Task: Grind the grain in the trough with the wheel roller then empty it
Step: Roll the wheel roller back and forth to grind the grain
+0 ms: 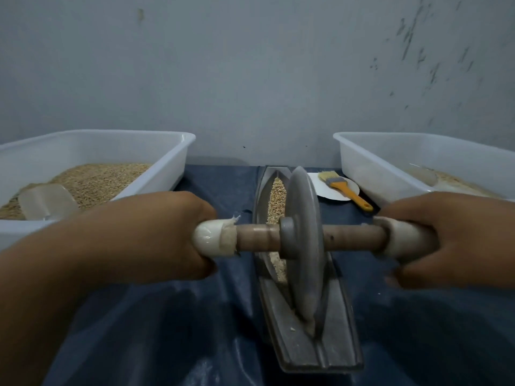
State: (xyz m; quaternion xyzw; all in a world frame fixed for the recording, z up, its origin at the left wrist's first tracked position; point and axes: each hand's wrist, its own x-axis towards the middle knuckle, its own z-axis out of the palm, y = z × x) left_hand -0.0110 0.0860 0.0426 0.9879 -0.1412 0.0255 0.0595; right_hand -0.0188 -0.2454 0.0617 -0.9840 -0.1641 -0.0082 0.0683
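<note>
Centre, on dark blue cloth (195,316): long grey metal trough (331,316) holding pale grain (278,190).
Grey disc wheel roller (302,232): upright in trough, near half.
Left hand (156,235): grasping left taped handle.
Right hand (451,238): grasping right handle.

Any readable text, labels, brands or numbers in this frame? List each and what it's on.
None. No print or marking shows on the wheel roller, trough, the two white tubs, the brush or the plate. The wall carries only scuffs, no writing.
</note>
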